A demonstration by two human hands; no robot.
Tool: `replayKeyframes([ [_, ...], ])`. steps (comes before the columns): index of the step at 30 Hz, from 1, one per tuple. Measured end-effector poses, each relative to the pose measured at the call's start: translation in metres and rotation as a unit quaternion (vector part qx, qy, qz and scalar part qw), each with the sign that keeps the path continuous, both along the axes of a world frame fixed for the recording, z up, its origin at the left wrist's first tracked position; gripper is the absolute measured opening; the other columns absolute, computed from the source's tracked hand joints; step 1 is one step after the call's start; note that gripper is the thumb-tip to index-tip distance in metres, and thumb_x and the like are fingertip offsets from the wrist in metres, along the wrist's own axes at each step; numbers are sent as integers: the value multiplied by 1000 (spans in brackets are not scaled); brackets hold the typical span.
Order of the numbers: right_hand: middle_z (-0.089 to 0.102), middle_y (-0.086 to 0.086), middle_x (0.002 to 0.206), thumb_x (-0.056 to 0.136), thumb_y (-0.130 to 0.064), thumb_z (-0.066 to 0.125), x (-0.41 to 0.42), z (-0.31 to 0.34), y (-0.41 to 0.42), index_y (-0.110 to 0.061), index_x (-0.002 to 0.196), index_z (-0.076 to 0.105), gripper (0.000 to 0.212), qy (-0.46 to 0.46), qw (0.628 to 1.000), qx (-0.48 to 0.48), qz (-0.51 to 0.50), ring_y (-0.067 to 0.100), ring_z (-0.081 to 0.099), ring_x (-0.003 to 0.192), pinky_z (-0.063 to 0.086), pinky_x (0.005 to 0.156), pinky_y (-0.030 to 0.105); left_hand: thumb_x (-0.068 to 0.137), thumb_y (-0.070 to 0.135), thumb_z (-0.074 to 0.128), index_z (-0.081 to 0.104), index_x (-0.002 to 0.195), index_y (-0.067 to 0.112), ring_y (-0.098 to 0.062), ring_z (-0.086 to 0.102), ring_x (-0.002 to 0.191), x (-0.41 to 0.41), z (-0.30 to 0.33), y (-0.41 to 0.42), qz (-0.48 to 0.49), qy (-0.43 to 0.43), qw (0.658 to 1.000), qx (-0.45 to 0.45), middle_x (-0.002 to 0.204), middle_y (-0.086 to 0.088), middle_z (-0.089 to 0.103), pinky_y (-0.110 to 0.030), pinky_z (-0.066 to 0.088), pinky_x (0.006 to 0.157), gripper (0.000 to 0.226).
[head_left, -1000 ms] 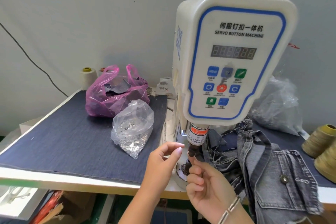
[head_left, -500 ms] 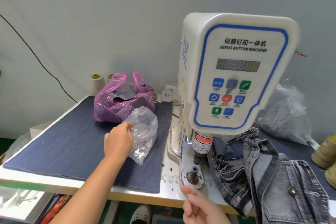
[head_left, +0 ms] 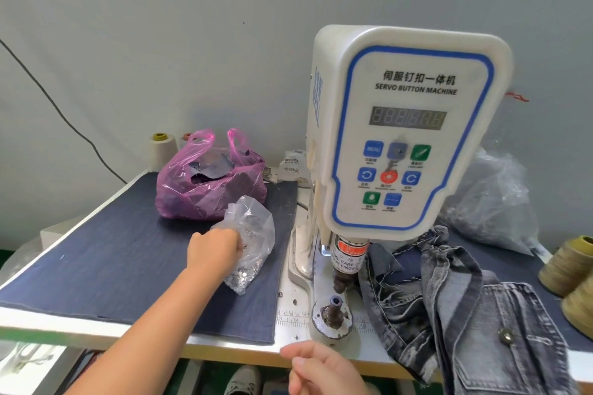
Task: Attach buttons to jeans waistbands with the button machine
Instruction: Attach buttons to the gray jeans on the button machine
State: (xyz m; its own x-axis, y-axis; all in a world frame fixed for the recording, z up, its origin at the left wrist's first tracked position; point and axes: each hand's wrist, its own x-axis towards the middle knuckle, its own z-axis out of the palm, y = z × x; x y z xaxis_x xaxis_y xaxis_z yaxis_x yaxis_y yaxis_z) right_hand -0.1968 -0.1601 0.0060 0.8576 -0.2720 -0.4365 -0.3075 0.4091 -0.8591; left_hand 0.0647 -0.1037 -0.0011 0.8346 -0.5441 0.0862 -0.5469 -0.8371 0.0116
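Left hand (head_left: 215, 250) is in the mouth of the clear bag (head_left: 253, 236) of little metal buttons, which sits on the denim mat (head_left: 106, 263) near its right edge, just in front of the pink bag (head_left: 208, 179); fingers are buried in the plastic, so can't tell how they're set. Lots of bare mat toward the table's (head_left: 224, 351) left and front edges. Right hand (head_left: 321, 369) hangs off the front edge below the button machine (head_left: 407, 128), fingers loosely curled, holding nothing. The washed grey jeans (head_left: 455, 308) are bunched up right of the machine post (head_left: 332, 314), one metal button showing, draping over the front edge.
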Motion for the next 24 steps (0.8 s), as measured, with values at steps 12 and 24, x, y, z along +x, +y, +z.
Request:
replayKeyframes([
  [12,61,0,59,96,1,47,18,23,-5,-8,98,66,21,-37,995,-95,-2,12,48,41,38,41,20,95,24,46,67,108,23,-23,62,101,-3,0,-8,30,19,999,-24,108,0,68,-31,46,82,25],
  [24,58,0,77,95,2,47,100,46,2,-19,98,59,24,-77,982,-159,-65,3,51,50,48,53,13,92,22,62,62,80,19,-17,61,79,-7,5,7,3,71,925,-374,80,6,66,-30,41,66,12],
])
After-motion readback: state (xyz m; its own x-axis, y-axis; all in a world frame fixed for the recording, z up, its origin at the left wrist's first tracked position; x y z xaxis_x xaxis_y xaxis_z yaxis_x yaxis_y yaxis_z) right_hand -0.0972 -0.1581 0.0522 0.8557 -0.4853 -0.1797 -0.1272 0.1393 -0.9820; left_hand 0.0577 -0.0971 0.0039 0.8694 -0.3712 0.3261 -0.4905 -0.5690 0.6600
